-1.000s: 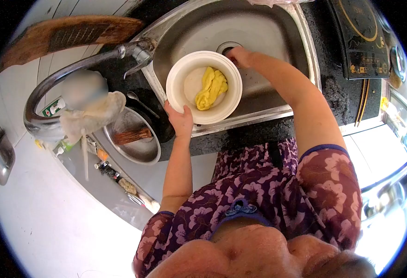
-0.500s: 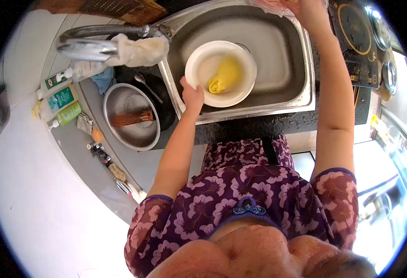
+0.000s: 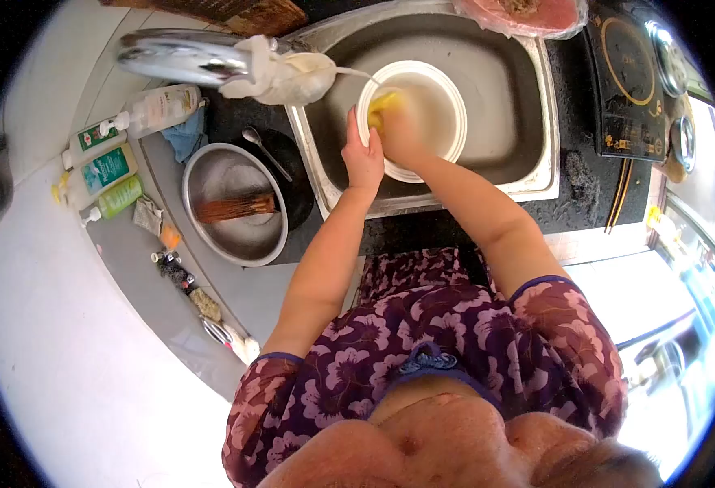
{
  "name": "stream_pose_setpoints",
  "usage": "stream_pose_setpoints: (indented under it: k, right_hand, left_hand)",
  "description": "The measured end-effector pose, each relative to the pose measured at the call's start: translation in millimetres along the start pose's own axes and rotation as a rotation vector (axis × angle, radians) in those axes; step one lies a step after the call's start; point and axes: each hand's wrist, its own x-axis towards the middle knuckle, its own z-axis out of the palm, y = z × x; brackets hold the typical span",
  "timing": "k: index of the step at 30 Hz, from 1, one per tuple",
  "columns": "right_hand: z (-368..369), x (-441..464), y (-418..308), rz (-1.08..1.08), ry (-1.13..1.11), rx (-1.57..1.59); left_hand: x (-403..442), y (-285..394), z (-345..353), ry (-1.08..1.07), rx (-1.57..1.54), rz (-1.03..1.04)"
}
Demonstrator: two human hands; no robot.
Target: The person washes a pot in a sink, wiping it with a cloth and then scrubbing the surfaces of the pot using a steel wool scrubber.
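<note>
A white bowl (image 3: 447, 91) is held in the sink (image 3: 500, 122), tilted a little. My left hand (image 3: 363, 156) grips its left rim, with the thumb on the near side. My right hand (image 3: 402, 134), smeared by motion, reaches inside the bowl and is closed on a crumpled yellow cloth (image 3: 384, 104); its fingertips are partly hidden. From the cloth-wrapped spout of the faucet (image 3: 280, 75), a thin stream of water runs toward the bowl.
Left of the sink stands a metal basin (image 3: 235, 175) holding a reddish-brown brush (image 3: 231, 208), with a spoon (image 3: 266, 153) beside it. Several bottles (image 3: 107, 173) line the left ledge. A pink plastic-wrapped item (image 3: 528, 15) is behind the sink, and an induction cooker (image 3: 626, 89) is at right.
My right hand has come from the pink item at the back of the sink into the bowl, onto the yellow cloth. A water stream now shows, and the bowl has shifted slightly right.
</note>
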Motion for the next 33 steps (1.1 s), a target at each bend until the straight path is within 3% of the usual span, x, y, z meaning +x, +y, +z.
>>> stream_pose_setpoints:
  k: [1,2,5,7,9,11,13,16,20,24,27,28,30,32,33]
  right_hand:
    - [-2.4,1.0,-4.8,-0.102,-0.036,0.004]
    - [-6.8,-1.9,-6.5,-0.066,-0.113,0.116]
    - [-33.8,-28.5,14.3,-0.314,-0.382,0.026]
    - [-76.0,-43.7,41.2,-0.278,-0.471,-0.268]
    - [-95.9,-10.5,86.2,-0.323,-0.362,-0.564]
    - [-135.4,23.8,84.4,-0.602,-0.232,-0.863]
    - [-150.2,50.4,76.1,-0.758,-0.139,-0.662]
    - [-143.1,42.6,69.2,-0.493,-0.104,-0.419]
    - [-99.0,-31.9,104.2,0.026,-0.082,-0.036]
    - [-76.8,-61.4,90.4,0.449,-0.008,0.464]
    - [-62.1,-49.6,96.8,0.421,0.143,0.646]
    - [-62.1,-50.8,92.7,0.411,0.151,0.597]
    - [-82.5,-49.4,67.8,0.386,0.167,0.498]
    - [-111.4,-53.9,13.7,0.241,0.192,0.408]
    - [-124.2,-54.0,-2.7,0.165,0.205,0.360]
  left_hand:
    - [3.8,-3.0,-0.1,0.017,0.007,0.006]
    - [3.7,-7.5,-0.4,0.034,0.015,0.007]
    - [3.8,-8.1,-6.2,0.026,0.111,0.005]
    - [7.2,-11.3,-10.7,0.012,0.142,0.022]
    - [15.0,-21.9,-13.6,0.010,0.122,0.056]
    - [21.1,-22.3,-17.7,-0.031,0.127,0.013]
    - [28.1,-31.8,-14.8,-0.052,0.086,-0.026]
    - [27.7,-37.2,-12.7,0.007,0.079,0.041]
    - [30.7,-65.9,-16.4,0.061,0.119,0.039]
    - [16.8,-63.1,-15.3,0.020,0.359,-0.230]
    - [-5.6,-48.8,5.0,0.070,1.042,0.304]
    - [-16.6,-35.0,10.3,-0.126,0.947,0.357]
    - [-30.2,-9.5,22.6,-0.434,0.697,0.337]
    - [-36.7,4.9,32.3,-0.660,0.388,0.196]
    - [-34.8,4.7,32.5,-0.660,0.350,0.044]
